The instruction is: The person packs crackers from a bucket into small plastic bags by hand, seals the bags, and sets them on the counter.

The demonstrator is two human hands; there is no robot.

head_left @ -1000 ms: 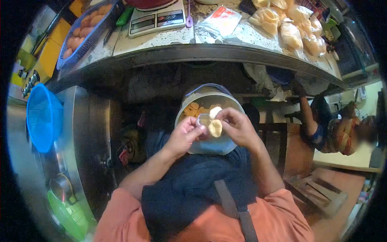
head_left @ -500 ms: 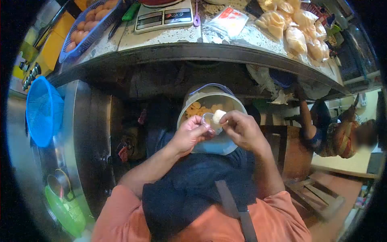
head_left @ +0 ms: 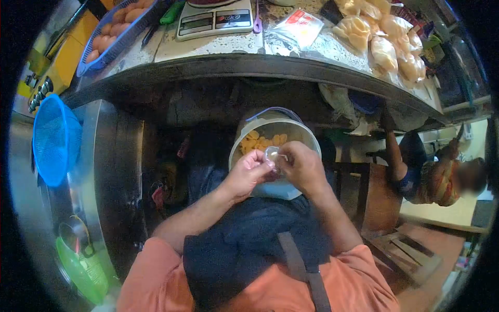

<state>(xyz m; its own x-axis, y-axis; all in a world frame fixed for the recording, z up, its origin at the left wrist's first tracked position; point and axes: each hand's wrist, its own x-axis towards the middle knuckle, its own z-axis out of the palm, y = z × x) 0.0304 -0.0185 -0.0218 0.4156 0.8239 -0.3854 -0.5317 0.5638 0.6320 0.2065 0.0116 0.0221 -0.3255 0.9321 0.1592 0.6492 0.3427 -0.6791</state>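
Note:
My left hand pinches the rim of a small clear plastic bag, its round mouth turned up. Fingers of my right hand are bent together at the bag's right side and grip its edge. A pale bit shows in the mouth; the white lump seen earlier is otherwise hidden. Both hands are over the near part of a whitish bucket, which stands in front of my lap. Flat orange-yellow pieces lie in the bucket, beyond my fingers.
On the wet counter above are a basket of eggs, a kitchen scale, a flat packet and several filled plastic bags. Blue and green baskets stand left. Another person is at right.
My right hand has moved left and down to the bag's mouth. The white lump it held up is now mostly out of sight. My left hand has stayed nearly in place.

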